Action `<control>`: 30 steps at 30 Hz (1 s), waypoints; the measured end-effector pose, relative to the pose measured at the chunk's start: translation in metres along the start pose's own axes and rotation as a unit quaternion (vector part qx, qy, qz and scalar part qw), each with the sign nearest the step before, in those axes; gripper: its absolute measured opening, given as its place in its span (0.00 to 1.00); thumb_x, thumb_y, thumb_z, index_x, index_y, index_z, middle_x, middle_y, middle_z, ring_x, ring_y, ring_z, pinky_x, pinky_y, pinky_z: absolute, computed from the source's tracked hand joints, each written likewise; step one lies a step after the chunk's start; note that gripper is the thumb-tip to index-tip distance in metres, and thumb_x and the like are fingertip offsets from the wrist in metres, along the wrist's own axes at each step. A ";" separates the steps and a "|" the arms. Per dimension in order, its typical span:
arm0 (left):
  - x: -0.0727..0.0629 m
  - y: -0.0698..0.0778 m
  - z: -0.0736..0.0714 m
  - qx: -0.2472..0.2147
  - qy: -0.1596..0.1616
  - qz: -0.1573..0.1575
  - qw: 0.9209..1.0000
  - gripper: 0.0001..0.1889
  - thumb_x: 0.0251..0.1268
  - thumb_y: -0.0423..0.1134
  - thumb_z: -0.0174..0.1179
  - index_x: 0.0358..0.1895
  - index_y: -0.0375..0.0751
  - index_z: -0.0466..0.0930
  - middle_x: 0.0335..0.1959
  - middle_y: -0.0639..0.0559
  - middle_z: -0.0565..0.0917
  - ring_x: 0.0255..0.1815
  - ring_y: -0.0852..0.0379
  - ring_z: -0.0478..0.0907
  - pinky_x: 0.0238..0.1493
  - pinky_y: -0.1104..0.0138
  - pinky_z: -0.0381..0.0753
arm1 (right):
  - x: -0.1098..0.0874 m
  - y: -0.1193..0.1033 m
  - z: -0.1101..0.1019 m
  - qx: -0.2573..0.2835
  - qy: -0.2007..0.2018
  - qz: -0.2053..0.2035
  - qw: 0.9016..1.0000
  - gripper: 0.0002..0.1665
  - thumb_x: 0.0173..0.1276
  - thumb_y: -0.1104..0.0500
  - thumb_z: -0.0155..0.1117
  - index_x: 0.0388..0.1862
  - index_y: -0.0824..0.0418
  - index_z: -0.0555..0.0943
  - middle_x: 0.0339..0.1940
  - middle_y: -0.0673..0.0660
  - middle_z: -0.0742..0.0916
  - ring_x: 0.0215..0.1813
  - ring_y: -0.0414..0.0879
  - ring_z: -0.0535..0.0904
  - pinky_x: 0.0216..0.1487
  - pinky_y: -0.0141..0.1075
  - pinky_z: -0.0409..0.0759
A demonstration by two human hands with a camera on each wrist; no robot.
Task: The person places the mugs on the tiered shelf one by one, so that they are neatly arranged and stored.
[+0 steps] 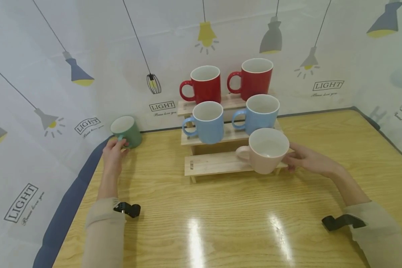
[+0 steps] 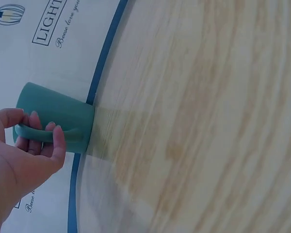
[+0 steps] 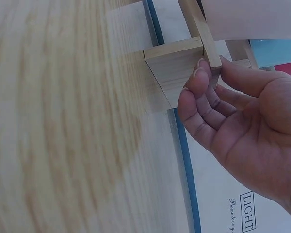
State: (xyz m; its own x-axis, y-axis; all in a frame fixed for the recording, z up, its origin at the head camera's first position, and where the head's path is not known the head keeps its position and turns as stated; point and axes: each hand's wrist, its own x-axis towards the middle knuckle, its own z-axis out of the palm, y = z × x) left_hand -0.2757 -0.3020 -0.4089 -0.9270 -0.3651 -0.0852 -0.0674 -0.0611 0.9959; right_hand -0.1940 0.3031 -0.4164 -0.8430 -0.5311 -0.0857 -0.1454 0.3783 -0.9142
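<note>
At the table's far left, my left hand (image 1: 113, 154) holds a green mug (image 1: 131, 134) by its handle, fingers curled through it in the left wrist view. The mug's base touches the table there. My right hand (image 1: 308, 159) pinches the right end of the lowest board of a three-step wooden rack (image 1: 217, 163), thumb above and fingers below in the right wrist view. A pale pink mug (image 1: 266, 154) stands on that board beside the hand. Two light blue mugs, the left one (image 1: 209, 124) and the right one (image 1: 261, 115), occupy the middle step.
Two red mugs, one on the left (image 1: 207, 87) and one on the right (image 1: 257, 80), stand on the top step. A wooden table (image 1: 174, 216) carries everything. Behind it hangs a white cloth (image 1: 120, 44) printed with lamps, with a blue band along the table's left edge.
</note>
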 end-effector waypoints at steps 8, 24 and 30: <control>0.007 0.004 0.009 0.048 0.025 -0.005 0.999 0.09 0.73 0.35 0.54 0.33 0.39 0.67 0.28 0.56 0.73 0.35 0.61 0.71 0.45 0.69 0.75 | -0.001 0.000 0.001 -0.004 0.007 0.008 1.000 0.34 0.80 0.58 0.53 0.79 0.57 0.54 0.49 0.67 0.80 0.40 0.56 0.81 0.44 0.45 0.81; 0.003 -0.005 0.004 0.056 0.086 0.053 0.993 0.13 0.67 0.31 0.47 0.24 0.45 0.59 0.20 0.58 0.63 0.25 0.61 0.60 0.32 0.71 0.63 | 0.002 0.002 0.000 -0.013 0.004 0.009 1.000 0.36 0.80 0.58 0.52 0.81 0.58 0.50 0.48 0.66 0.82 0.39 0.58 0.81 0.44 0.43 0.81; 0.000 -0.008 0.000 0.067 0.098 0.075 0.990 0.14 0.67 0.30 0.46 0.23 0.44 0.57 0.20 0.57 0.57 0.24 0.60 0.56 0.32 0.70 0.62 | 0.002 0.002 0.000 -0.005 0.000 0.011 1.000 0.34 0.81 0.58 0.52 0.79 0.57 0.52 0.47 0.67 0.82 0.37 0.58 0.81 0.45 0.43 0.80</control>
State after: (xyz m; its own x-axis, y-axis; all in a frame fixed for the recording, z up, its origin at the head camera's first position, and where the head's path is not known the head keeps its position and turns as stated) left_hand -0.2754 -0.3014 -0.4167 -0.8421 -0.5345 0.0718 0.0042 0.1267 0.9919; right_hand -0.1954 0.3028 -0.4187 -0.8462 -0.5222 -0.1065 -0.1314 0.3980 -0.9079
